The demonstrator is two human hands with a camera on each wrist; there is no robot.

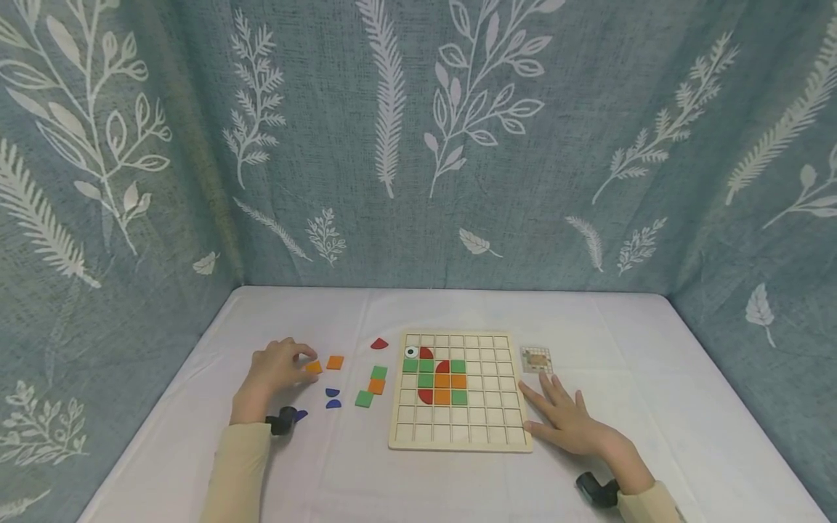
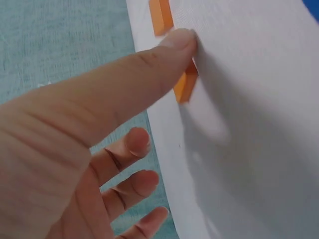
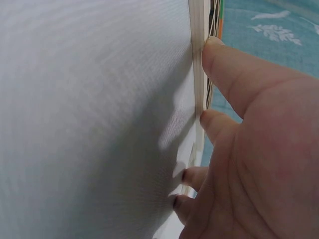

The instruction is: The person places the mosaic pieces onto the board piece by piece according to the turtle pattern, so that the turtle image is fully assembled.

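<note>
On the left of the table my left hand point(image 1: 277, 367) pinches an orange square tile point(image 1: 314, 367) between thumb and forefinger. In the left wrist view the thumb covers part of this orange tile point(image 2: 186, 87), while the other fingers are held off behind. A wooden grid board point(image 1: 458, 445) lies in the middle, holding red, green and orange pieces and a round eye piece point(image 1: 411, 352). My right hand point(image 1: 569, 421) is spread flat beside it, thumb and forefinger touching the board's right edge. The right wrist view shows those fingertips against the board's side point(image 3: 199, 74).
Loose pieces lie left of the board: another orange square point(image 1: 336, 362), a red quarter-circle point(image 1: 379, 343), green squares point(image 1: 364, 399), an orange square point(image 1: 376, 386) and blue half-circles point(image 1: 333, 404). A small pattern card point(image 1: 537, 359) sits right of the board. Patterned curtains point(image 1: 418, 240) surround the white table.
</note>
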